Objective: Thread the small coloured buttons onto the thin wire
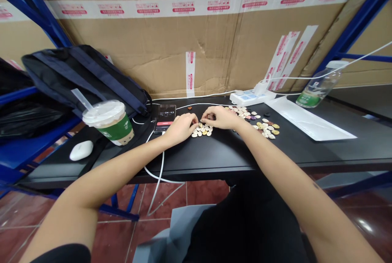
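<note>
Over a small group of cream and yellowish buttons (200, 133) on the black table, both my hands are close together. My left hand (183, 127) rests at the group's left edge, its fingers curled and thumb against them; whatever may be between them is hidden. From the right, my right hand (221, 117) bends over the back of the group, thumb and fingers in a pinch; what they hold, if anything, is too small to make out. A looser pile of mixed buttons (269, 129), cream, yellow, brown and dark, spreads beyond my right wrist. One reddish-brown button (190, 108) lies apart behind my left hand.
A phone (165, 117) showing a timer lies left of my left hand, its white cable (161, 165) hanging over the edge. Farther left are a lidded drink cup (112, 123), white case (81, 150) and backpack (88, 75). Rightward: power strip (249, 97), white packet (309, 120), bottle (318, 87).
</note>
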Demonstrator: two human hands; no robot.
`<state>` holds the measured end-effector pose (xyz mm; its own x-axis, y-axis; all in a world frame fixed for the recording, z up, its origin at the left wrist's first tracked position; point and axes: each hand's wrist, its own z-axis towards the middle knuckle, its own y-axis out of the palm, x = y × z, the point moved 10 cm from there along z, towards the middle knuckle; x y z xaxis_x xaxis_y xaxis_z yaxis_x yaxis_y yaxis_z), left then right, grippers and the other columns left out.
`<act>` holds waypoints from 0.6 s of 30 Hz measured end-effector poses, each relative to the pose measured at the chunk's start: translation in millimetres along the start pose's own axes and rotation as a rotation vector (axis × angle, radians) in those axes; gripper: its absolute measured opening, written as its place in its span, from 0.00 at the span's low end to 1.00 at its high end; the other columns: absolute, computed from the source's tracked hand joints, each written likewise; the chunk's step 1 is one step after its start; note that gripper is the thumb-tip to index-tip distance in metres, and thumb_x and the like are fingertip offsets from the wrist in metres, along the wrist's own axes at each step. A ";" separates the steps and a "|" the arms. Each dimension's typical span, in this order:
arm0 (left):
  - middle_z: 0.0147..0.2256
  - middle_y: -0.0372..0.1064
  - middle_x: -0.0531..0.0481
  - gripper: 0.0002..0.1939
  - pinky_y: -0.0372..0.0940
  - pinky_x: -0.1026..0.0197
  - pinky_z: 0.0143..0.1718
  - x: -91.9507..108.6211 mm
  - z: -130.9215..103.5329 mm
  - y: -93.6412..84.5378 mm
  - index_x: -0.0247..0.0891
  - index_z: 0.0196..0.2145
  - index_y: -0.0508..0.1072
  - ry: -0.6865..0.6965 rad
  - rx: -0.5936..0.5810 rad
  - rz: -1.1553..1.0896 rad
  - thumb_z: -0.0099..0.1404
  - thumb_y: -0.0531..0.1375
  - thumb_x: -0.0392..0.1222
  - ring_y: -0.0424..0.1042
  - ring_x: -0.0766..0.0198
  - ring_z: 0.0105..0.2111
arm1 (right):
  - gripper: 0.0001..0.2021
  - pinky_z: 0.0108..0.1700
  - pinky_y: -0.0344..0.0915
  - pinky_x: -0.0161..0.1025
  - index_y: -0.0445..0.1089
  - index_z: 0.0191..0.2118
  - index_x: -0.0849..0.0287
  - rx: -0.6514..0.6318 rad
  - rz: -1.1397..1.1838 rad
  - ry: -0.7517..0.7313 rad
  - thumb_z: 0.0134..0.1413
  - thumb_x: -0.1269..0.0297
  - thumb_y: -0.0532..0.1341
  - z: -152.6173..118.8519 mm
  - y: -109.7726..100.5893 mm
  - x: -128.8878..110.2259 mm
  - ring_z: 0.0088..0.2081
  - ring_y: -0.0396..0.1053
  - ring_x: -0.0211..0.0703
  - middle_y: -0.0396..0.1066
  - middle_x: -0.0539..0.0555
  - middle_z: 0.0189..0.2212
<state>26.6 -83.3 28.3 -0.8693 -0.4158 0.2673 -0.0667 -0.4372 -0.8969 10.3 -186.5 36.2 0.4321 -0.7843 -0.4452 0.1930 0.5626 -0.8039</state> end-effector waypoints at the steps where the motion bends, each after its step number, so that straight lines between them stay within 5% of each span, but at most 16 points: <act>1: 0.39 0.74 0.49 0.04 0.65 0.56 0.44 0.6 -0.1 -0.5 0.38 0.38 0.72 0.001 0.005 -0.009 0.70 0.58 0.39 0.72 0.57 0.42 | 0.08 0.36 0.65 0.38 0.77 0.35 0.61 0.014 0.026 0.019 0.55 0.64 0.62 0.2 -1.2 1.4 0.31 0.70 0.41 0.77 0.54 0.31; 7: 0.36 0.74 0.49 0.04 0.66 0.58 0.40 2.6 -0.9 -5.3 0.38 0.36 0.71 0.016 0.083 -0.149 0.69 0.57 0.38 0.74 0.60 0.37 | 0.06 0.37 0.70 0.38 0.73 0.33 0.62 0.098 0.240 0.068 0.52 0.64 0.63 -0.6 -8.1 4.7 0.32 0.74 0.42 0.77 0.55 0.30; 18: 0.32 0.74 0.52 0.02 0.67 0.62 0.39 1.0 -0.1 -8.6 0.37 0.36 0.71 0.034 0.147 -0.340 0.65 0.59 0.35 0.73 0.65 0.33 | 0.10 0.40 0.72 0.42 0.77 0.38 0.62 0.099 0.274 -0.018 0.51 0.62 0.64 2.9 -8.0 0.6 0.33 0.74 0.43 0.77 0.57 0.35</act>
<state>26.3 -79.9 36.2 -0.8254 -0.2020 0.5272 -0.2851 -0.6568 -0.6981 11.6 -190.7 43.5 0.4953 -0.5957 -0.6324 0.1516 0.7760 -0.6122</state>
